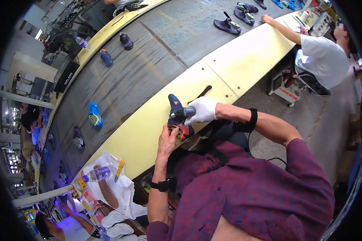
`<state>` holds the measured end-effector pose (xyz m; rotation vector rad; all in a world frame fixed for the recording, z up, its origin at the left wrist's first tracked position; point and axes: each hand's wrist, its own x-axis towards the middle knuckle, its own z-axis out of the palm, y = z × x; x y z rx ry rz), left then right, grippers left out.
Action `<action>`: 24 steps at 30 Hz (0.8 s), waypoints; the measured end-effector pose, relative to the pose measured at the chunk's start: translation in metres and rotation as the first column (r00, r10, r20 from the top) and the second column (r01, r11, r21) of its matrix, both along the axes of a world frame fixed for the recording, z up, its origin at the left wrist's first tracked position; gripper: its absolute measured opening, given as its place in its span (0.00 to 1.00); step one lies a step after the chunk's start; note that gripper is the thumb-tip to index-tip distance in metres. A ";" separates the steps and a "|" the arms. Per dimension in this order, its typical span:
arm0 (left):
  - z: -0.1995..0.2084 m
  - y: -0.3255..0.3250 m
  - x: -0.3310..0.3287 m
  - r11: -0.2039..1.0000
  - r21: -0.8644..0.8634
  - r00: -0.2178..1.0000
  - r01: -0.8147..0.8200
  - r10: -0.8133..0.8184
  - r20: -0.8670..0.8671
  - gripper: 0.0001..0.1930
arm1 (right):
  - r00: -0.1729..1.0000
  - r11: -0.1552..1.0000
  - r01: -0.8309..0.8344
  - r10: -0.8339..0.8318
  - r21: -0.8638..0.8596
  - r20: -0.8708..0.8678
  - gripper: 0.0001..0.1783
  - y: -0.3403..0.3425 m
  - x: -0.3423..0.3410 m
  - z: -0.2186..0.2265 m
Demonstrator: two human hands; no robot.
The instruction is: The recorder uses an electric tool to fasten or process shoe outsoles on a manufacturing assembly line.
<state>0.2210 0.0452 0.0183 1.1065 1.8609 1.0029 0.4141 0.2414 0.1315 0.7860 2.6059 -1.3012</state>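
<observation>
Maroon checked shirt [253, 184] of the wearer lies nearest, filling 4 to 6 o'clock. Navy-and-orange shoe [174, 103] at centre of view, by the near edge of the yellow tabletop [149, 128]; resting or lifted, cannot tell.

Left hand [167, 140], bare, at the shoe's 7 o'clock: fingers and thumb pinching its lower, orange-marked end. Right hand [203, 109], white-gloved, at 3 o'clock: fingers wrapped round a dark grey tool [184, 112], kind unclear, which lies across the shoe's middle. Black strip-like object [204, 92] at 1 to 2 o'clock of the shoe; clear bottle [98, 173] at 8 o'clock.

Handling (judged): shoe probably light, upper soft and apt to dent under a squeeze, sole firmer and not very slippery. Best hold likely along the sole edge, clear of the tool.
</observation>
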 end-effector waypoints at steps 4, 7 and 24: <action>0.006 0.001 0.000 0.999 -0.051 0.996 0.010 -0.005 0.087 0.22 | 0.999 0.999 0.036 -0.036 -0.019 0.018 0.31 0.014 -0.003 -0.018; -0.002 0.000 0.000 0.999 -0.039 0.993 -0.026 0.030 0.114 0.22 | 1.000 1.000 0.016 -0.016 -0.025 -0.003 0.31 0.014 -0.002 -0.010; 0.013 -0.004 -0.007 0.994 -0.111 0.999 0.002 0.002 0.036 0.24 | 0.999 0.998 0.053 -0.053 0.032 0.001 0.29 0.007 -0.020 -0.018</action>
